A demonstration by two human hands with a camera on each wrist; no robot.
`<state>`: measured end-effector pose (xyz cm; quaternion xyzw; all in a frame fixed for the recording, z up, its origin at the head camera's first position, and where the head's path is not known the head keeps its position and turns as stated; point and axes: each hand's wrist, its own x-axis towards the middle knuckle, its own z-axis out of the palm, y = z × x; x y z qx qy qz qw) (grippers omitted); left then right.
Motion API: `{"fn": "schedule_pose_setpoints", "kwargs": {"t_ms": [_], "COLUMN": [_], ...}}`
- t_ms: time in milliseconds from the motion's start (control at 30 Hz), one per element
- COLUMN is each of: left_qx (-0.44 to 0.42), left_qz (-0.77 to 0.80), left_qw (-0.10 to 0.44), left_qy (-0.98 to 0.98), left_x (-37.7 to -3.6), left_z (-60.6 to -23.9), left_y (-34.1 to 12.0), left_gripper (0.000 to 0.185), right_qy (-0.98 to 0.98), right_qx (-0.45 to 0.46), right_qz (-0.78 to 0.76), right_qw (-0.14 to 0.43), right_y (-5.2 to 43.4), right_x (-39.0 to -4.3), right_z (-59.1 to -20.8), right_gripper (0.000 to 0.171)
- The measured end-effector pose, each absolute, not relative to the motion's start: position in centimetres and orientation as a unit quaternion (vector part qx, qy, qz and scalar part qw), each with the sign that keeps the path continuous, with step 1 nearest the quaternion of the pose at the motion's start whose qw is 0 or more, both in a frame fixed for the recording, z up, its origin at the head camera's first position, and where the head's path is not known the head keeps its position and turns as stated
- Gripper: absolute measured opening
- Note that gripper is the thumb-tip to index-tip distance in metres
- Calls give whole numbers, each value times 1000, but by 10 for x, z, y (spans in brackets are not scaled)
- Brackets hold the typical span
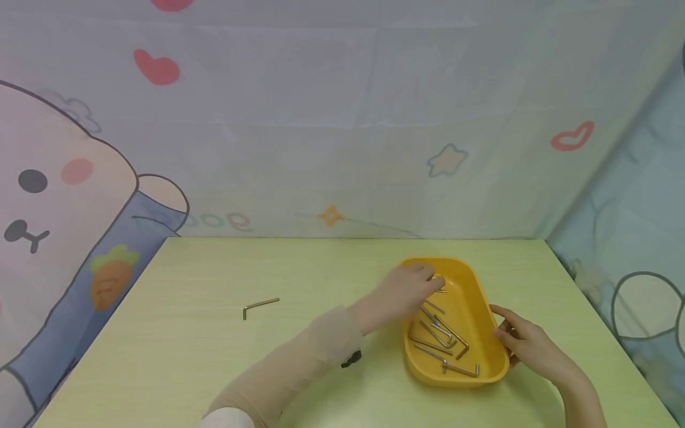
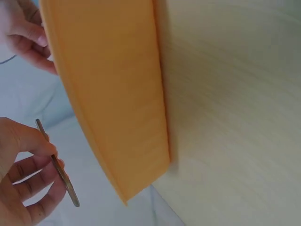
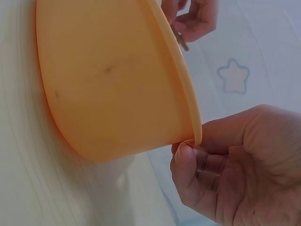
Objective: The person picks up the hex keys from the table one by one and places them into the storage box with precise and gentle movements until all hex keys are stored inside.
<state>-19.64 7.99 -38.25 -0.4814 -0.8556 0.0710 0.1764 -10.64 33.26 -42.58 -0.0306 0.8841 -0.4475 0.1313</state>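
A yellow plastic tray (image 1: 471, 297) stands on the right part of the table with several L-shaped hex keys (image 1: 461, 371) lying loosely in it. Over its far left side is my left hand (image 1: 398, 294), pinching a hex key (image 2: 70, 189) between thumb and fingers; the left wrist view shows that key above the rim level. My right hand (image 1: 535, 345) holds the tray's right rim, thumb and fingers pinching the edge in the right wrist view. Another hex key (image 1: 262, 304) lies alone on the table, left of the tray.
The pale wooden table (image 1: 187, 356) ends at a printed cloth backdrop (image 1: 299, 148), with another printed cloth (image 1: 637, 196) along the right. A small black object (image 1: 351, 359) shows beneath my left forearm.
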Motion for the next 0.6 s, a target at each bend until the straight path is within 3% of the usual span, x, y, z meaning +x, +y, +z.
{"fn": "schedule_pose_setpoints", "kwargs": {"t_ms": [367,600], "left_qx": [-545,-578], "left_qz": [142,175], "left_qw": [120,50], "left_qy": [-818,-795], "left_x": [-205,-215], "left_z": [-389,-393], "left_y": [97,113], "left_gripper": [32,40], "right_qy": [884,885], "right_qx": [-26,-30], "right_qz": [-447,-446], "right_qw": [133,132], "right_y": [332,333], "right_x": [-107,-107], "right_z": [-427,-427], "right_gripper": [54,53]}}
